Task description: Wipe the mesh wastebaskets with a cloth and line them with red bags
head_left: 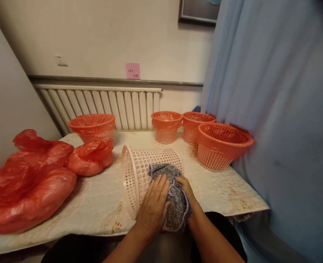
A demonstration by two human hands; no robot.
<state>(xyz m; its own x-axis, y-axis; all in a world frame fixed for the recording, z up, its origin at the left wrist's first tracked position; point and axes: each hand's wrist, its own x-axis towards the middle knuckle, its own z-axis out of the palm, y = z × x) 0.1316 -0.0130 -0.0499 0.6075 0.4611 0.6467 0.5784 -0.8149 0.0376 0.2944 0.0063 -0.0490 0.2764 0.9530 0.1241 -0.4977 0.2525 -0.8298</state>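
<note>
Your left fingers (158, 185) lie flat on grey cloth (175, 208) against a pale basket (143, 162), tipped sideways presumably for easy reach; right fingers (185, 183) curl, their hold too hidden to tell.

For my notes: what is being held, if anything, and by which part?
The cloth, by its right side, in the right hand; the left hand lies over its left part.

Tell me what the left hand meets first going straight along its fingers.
Likely the gray cloth, just ahead of the left hand; beyond it, probably the pale basket, though depth is unclear.
</note>
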